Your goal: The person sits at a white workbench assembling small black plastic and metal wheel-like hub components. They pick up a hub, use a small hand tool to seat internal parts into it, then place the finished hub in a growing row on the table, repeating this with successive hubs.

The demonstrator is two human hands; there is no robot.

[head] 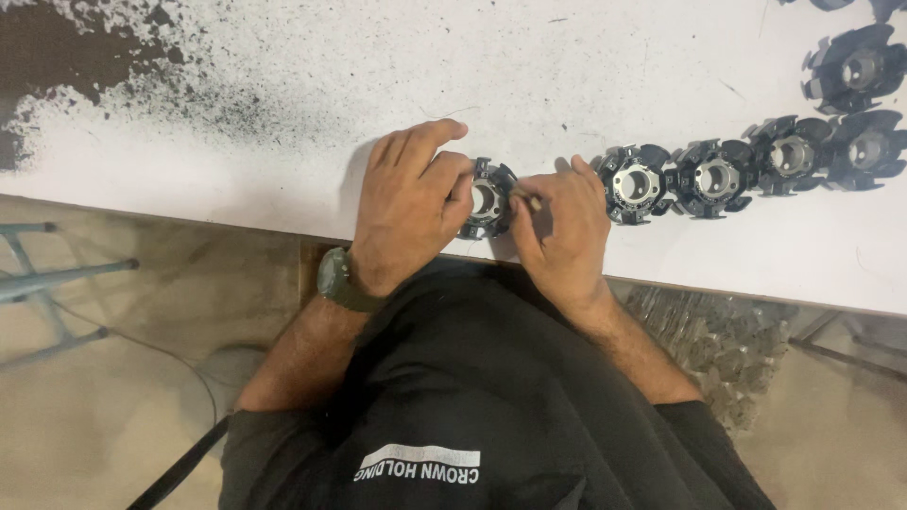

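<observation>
A black finned ring (488, 198) is clamped between left hand (411, 203) at nine o'clock and right hand (562, 227) at three, on a white speckled table (236, 113).

Even, soft light — faint shadows, perhaps slight blur.

One head-worn camera looks steeply down, close over the white table's (283, 113) near edge.

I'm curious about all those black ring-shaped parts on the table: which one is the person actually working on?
The black ring part at the row's left end, held between the left hand and right hand. The others lie untouched to its right.
</observation>
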